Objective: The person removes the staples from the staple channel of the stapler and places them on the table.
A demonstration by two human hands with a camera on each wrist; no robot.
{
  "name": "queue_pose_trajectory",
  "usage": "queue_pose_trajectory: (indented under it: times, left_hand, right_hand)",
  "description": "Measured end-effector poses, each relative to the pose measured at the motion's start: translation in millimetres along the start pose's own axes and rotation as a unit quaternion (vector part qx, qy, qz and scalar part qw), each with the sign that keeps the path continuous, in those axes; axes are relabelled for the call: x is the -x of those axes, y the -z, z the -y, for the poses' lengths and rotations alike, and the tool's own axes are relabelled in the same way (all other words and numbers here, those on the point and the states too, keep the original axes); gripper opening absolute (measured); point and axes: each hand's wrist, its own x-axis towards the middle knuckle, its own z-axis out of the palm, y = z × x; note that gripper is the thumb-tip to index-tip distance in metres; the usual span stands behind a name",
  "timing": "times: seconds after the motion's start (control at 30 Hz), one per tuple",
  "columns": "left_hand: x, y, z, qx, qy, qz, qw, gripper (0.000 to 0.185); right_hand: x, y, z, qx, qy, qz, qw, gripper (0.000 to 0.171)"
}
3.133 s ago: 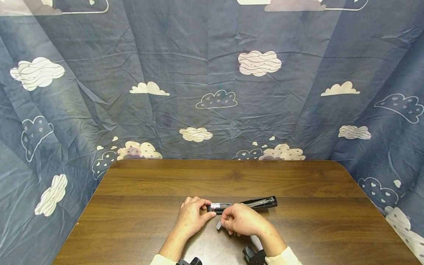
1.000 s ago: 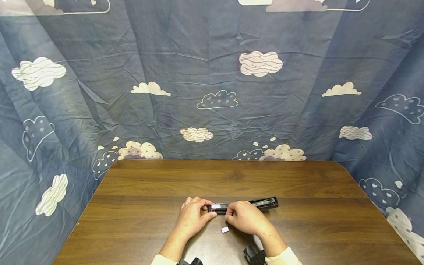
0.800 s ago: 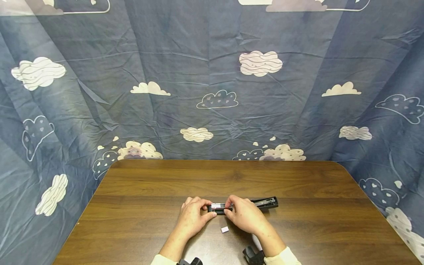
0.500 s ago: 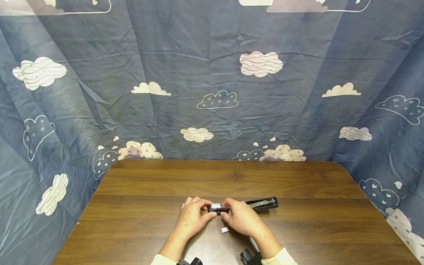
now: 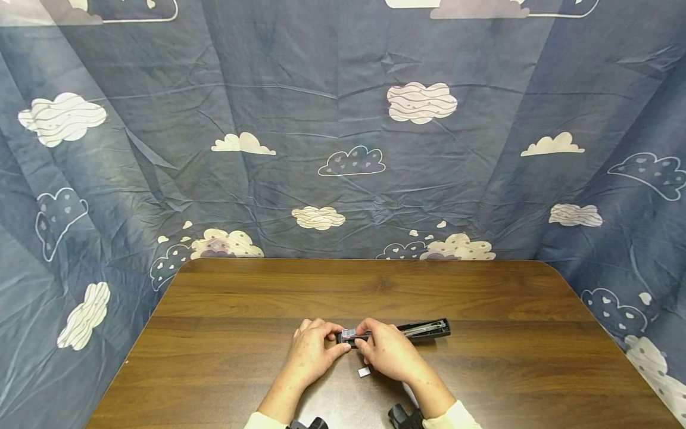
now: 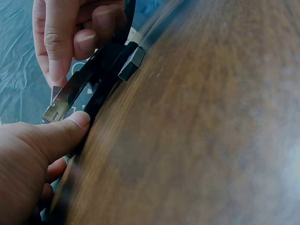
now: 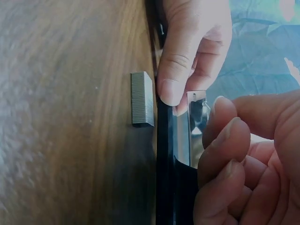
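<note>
A black stapler [image 5: 423, 329] lies swung wide apart on the table, its long cover angled to the right. My left hand [image 5: 312, 351] grips its left end, the thumb along the near edge of the base. My right hand [image 5: 390, 350] has thumb and index finger curled about the metal magazine [image 7: 197, 110] near its left end. In the left wrist view, the right index fingertip is right at a small shiny piece [image 6: 55, 91] by the magazine's corner. A short grey staple strip [image 7: 142, 98] lies on the table just in front of the stapler.
The brown wooden table [image 5: 257, 298] has rounded far corners. Behind it and along its sides hangs a blue curtain [image 5: 268, 179] with printed clouds. Each wrist wears a dark camera mount, the right one [image 5: 404, 416] near the table's front.
My right hand put the staple strip down on the table, then moved to the stapler and slid left along the magazine. The magazine's left end now looks greyer. My left hand has stayed put.
</note>
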Motion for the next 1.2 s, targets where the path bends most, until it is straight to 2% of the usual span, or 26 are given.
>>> queue_pose_trajectory:
  times: [0.3,0.43,0.53,0.7,0.97,1.07,1.2]
  left_hand:
    - [-0.5,-0.4,0.2,-0.006,-0.003,-0.001,1.0,0.029]
    - [-0.6,-0.4,0.0,-0.006,-0.004,-0.001,1.0,0.029]
    - [-0.7,-0.4,0.1,-0.006,-0.004,-0.001,1.0,0.029]
    - [-0.7,-0.7,0.1,-0.006,-0.004,0.002,1.0,0.028]
    - [-1.0,-1.1,0.0,-0.007,-0.001,0.003,1.0,0.028]
    - [-0.9,-1.3,-0.2,-0.008,-0.003,0.0,1.0,0.028]
    - [-0.6,-1.7,-0.2,-0.007,-0.003,-0.002,1.0,0.029]
  right_hand:
    - [-1.7,0.1,0.2,0.014,0.01,-0.009,1.0,0.008]
    - [-2.1,0.5,0.6,0.035,0.007,-0.042,0.998,0.005]
    - [-2.5,1.0,1.2,0.047,-0.002,-0.072,0.996,0.009]
    - [-3.4,1.9,2.2,0.039,-0.026,-0.093,0.995,0.011]
    - [-3.3,6.7,3.8,-0.022,-0.046,-0.095,0.994,0.008]
    - [-2.8,8.4,3.6,-0.046,-0.043,-0.079,0.995,0.009]
    - [-2.0,9.0,3.1,-0.051,-0.034,-0.058,0.996,0.011]
